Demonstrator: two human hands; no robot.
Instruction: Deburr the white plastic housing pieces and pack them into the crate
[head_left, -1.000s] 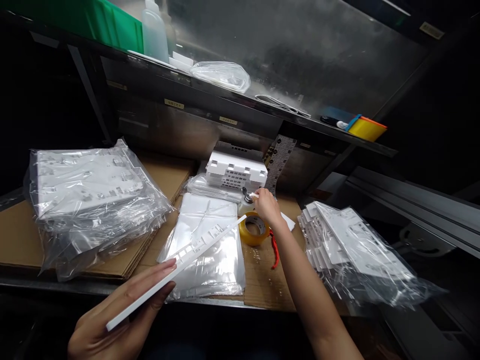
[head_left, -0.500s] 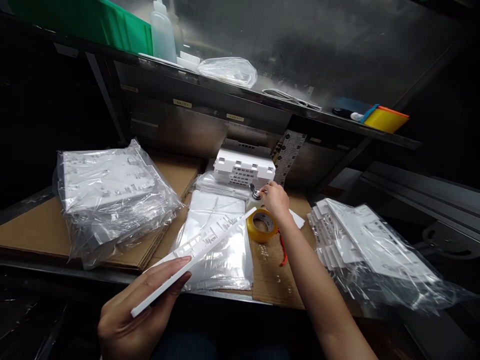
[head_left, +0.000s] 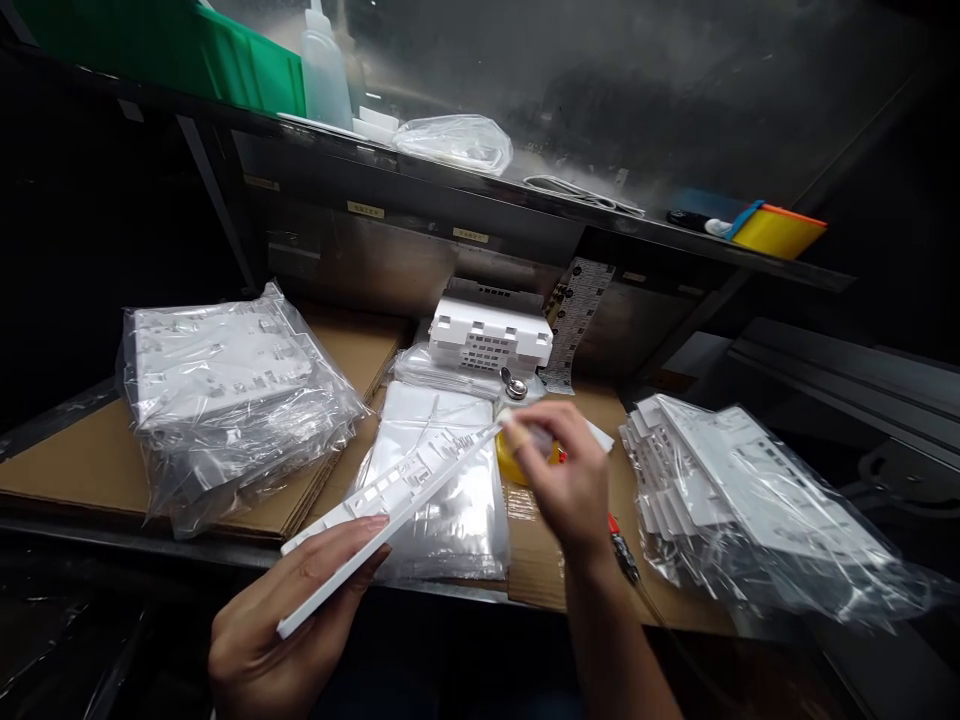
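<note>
My left hand (head_left: 300,605) grips a long white plastic panel (head_left: 405,490) with square cutouts, tilted up and away from me. At the panel's far end, my right hand (head_left: 562,460) has its fingers pinched together, slightly blurred. Something small and whitish may be at its fingertips, but I cannot make it out. Just behind that hand stands a small bottle with a metal top and open lid (head_left: 514,388). A roll of yellow tape (head_left: 510,462) is partly hidden by the right hand. Under the panel lies a stack of clear plastic bags (head_left: 457,530).
Bagged white panels lie left (head_left: 217,370) and right (head_left: 772,490). More white panels (head_left: 491,335) stand at the back. A red-tipped tool with a cable (head_left: 622,550) lies on the cardboard. The shelf above holds a squeeze bottle (head_left: 326,75) and green bin (head_left: 247,60).
My right hand has come back from the metal-topped bottle to the panel's far end, covering part of the tape roll. The left hand and panel have shifted slightly right.
</note>
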